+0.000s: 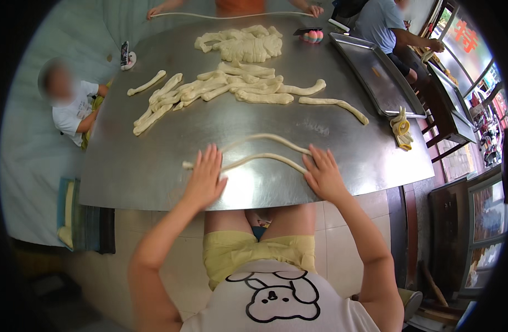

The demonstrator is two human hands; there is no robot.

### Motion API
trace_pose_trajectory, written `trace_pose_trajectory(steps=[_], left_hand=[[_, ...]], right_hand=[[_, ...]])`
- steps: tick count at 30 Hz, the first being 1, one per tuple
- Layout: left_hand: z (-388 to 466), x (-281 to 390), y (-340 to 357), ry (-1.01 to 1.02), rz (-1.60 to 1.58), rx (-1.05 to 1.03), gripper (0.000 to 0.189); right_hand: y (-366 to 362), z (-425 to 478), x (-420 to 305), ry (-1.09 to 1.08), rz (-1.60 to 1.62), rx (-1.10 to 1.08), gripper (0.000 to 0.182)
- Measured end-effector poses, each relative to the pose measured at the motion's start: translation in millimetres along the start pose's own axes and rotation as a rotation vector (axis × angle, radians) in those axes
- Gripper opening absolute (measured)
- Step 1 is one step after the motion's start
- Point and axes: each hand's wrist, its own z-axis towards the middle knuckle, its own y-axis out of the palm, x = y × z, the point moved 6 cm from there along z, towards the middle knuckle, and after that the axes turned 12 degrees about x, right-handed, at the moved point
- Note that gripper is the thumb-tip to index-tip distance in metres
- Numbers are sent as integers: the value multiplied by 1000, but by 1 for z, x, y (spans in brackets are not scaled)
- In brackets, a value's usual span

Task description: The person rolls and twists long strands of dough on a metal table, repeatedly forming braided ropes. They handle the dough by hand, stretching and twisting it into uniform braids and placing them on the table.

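Note:
Two thin dough ropes (266, 155) bow side by side across the steel table near its front edge. My left hand (206, 176) lies flat over their left ends, and a short stub of dough pokes out to its left. The right ends run under the fingers of my right hand (324, 172), which is also flat with the palm down. Neither hand is closed around the dough. Beyond them lies a heap of thick dough strips (220, 85), with a single strip (335, 103) to its right and another (146, 83) to its left. Farther back sits a folded mass of dough (249, 45).
The steel table (154, 166) also bears a metal tray (378, 76), gloves (401, 130) and phones on stands (312, 35) (127, 58). Across it, a person's hands stretch another dough rope (233, 17). One person sits at left, another works at back right.

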Motion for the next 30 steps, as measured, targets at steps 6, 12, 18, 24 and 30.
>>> trace_pose_trajectory(steps=[6,12,18,24,30], left_hand=[[-11,-27,21,-330,-183,7,49],[23,-12,23,57,67,22,52],[-21,-12,23,-228,-129,15,49],[35,-10,25,30,20,0,53],[-25,4,25,-183,-170,-48,45]], right_hand=[[13,-17,64,385,223,-102,40],[8,3,16,87,17,56,38],[1,-25,48,449,261,-131,35],[0,16,23,151,16,10,39],[-12,-23,39,255,179,-6,29]])
